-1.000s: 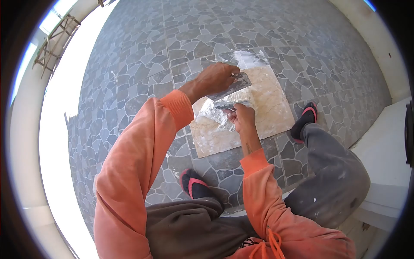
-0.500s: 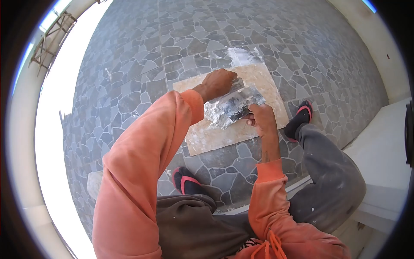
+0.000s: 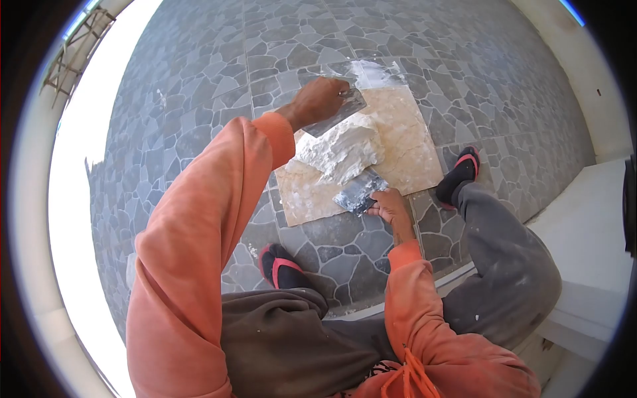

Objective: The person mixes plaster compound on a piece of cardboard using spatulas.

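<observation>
A mound of white putty lies on a beige marbled tile on the floor. My left hand is closed around a wide metal putty knife, whose blade sits at the far side of the mound. In my right hand, fingers closed, is a second putty knife. Its blade is smeared with putty and rests at the near edge of the mound. Both handles are mostly covered by my fingers.
White putty smears mark the stone-patterned floor beyond the tile. My feet in black-and-pink sandals flank the tile. A white ledge runs along the right, and a wooden frame stands far left.
My hands have moved apart: the left with its putty knife away from me, the right with its knife toward me. The putty mound now shows between them.
</observation>
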The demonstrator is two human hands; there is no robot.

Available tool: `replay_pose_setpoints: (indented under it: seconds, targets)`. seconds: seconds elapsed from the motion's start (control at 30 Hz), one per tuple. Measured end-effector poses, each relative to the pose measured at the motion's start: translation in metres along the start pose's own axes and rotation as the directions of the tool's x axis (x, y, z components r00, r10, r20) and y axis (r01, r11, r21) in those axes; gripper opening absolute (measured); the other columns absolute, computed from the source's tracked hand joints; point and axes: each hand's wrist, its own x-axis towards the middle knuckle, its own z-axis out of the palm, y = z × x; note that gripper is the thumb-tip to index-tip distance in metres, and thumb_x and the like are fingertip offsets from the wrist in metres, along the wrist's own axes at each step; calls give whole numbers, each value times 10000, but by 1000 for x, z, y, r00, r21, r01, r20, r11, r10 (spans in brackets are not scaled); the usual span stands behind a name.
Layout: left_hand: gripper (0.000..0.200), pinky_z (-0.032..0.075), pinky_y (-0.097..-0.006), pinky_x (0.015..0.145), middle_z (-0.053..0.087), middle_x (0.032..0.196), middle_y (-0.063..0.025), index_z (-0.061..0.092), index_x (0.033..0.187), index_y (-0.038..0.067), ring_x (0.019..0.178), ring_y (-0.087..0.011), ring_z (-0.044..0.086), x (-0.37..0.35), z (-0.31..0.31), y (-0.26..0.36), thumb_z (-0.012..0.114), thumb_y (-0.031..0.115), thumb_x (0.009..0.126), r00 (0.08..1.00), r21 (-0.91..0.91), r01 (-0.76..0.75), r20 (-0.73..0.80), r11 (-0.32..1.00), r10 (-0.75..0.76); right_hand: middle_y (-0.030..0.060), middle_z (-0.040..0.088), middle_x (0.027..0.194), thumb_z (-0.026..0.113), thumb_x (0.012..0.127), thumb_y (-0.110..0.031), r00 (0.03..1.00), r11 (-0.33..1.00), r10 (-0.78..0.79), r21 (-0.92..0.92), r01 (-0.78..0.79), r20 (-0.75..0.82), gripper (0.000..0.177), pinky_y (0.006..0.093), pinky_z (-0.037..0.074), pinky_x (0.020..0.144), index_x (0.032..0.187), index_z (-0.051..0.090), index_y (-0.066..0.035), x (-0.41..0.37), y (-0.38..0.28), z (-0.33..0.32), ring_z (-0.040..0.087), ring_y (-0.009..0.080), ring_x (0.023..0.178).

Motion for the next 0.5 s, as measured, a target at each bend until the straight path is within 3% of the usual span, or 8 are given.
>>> replay_pose_setpoints:
  seconds: [0.1, 0.3, 0.5]
  targets:
    - [226, 480, -452, 757, 672, 897, -224, 638, 1032, -3, 840, -403, 637, -2, -2, 2, 624, 133, 851, 1000, -21, -6, -7, 1000, 6, 176, 598, 1001, 537, 838, 38, 999, 985, -5, 175, -2, 38, 324, 561, 566, 711, 1146, 442, 60, 8, 27, 28, 663, 352, 855]
    - [215, 491, -471, 766, 672, 873, -216, 672, 995, 67, 839, -412, 635, -8, -2, 4, 606, 128, 800, 1000, -69, 22, -20, 997, -24, 173, 568, 1140, 470, 893, 28, 991, 851, -128, 509, 127, -32, 327, 516, 558, 772, 1220, 462, 24, 12, 59, 82, 641, 330, 942]
    - [193, 484, -479, 754, 668, 856, -220, 661, 987, 54, 837, -419, 630, -14, -7, -2, 604, 129, 818, 1000, -81, -15, -18, 997, 13, 171, 569, 1169, 449, 897, 22, 969, 830, -247, 520, 203, 16, 361, 527, 538, 856, 1258, 445, 33, 6, 40, 100, 631, 327, 1007]
